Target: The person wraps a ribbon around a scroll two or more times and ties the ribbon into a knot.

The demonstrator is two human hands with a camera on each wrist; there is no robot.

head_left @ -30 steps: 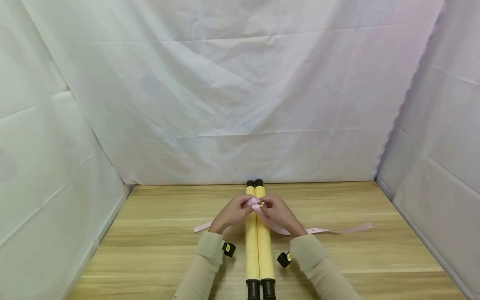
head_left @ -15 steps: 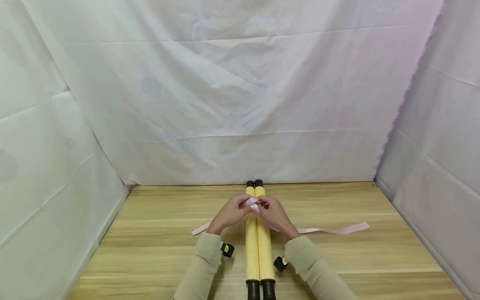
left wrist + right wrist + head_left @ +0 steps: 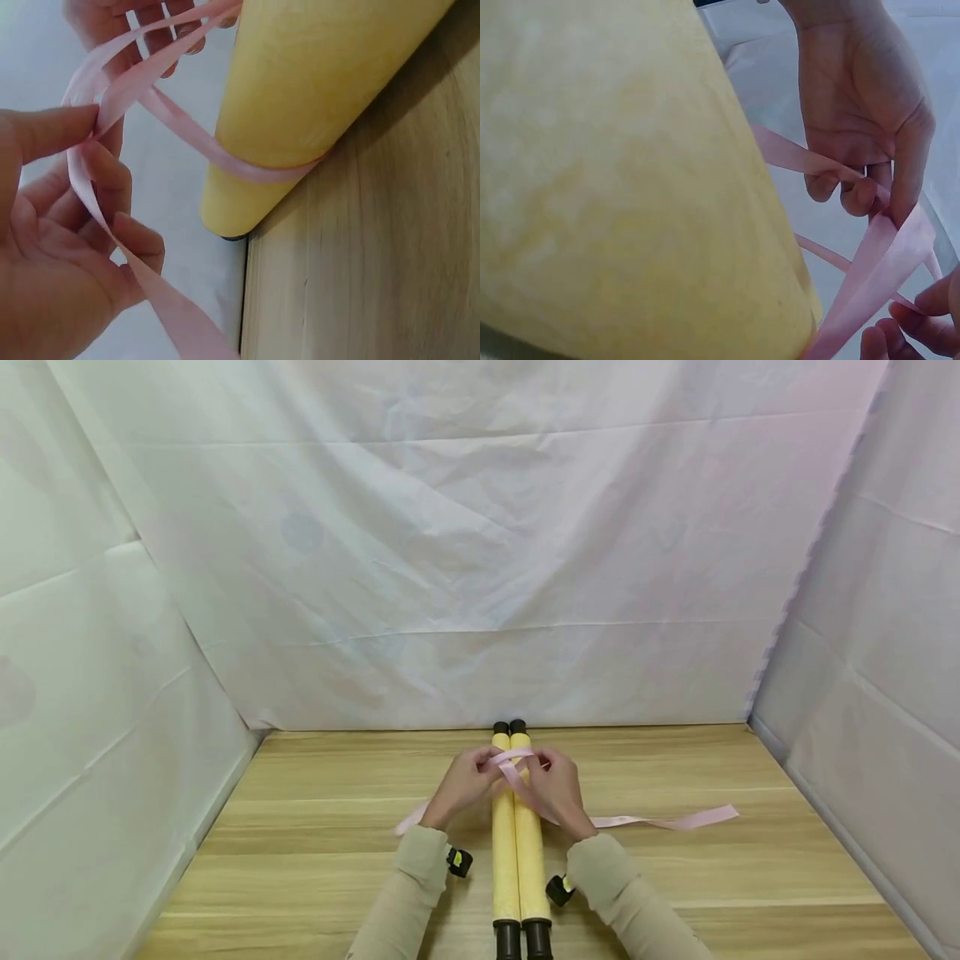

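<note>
Two yellow rolls with dark knob ends, a left roll (image 3: pixel 505 860) and a right roll (image 3: pixel 530 860), lie side by side, pointing away from me. A pink satin ribbon (image 3: pixel 512 755) passes round them, its strands crossing above them toward the far end. My left hand (image 3: pixel 461 783) pinches the ribbon between thumb and forefinger; in the left wrist view the ribbon (image 3: pixel 184 319) trails down past the curled fingers. My right hand (image 3: pixel 553 783) pinches another part of the loop just right of the rolls. In the right wrist view a wide strand of ribbon (image 3: pixel 870 277) runs beside the yellow surface.
The rolls lie on a wood-grain table (image 3: pixel 322 877). White cloth (image 3: pixel 480 552) hangs behind it and along both sides. One ribbon tail (image 3: pixel 705 817) stretches out to the right, a shorter one (image 3: pixel 411 818) to the left. A black wrist camera (image 3: pixel 460 862) sits by the left cuff.
The hands were close together half a second ago; my right hand has drawn slightly right, spreading the ribbon loop between them. The left tail has shifted a little rightward.
</note>
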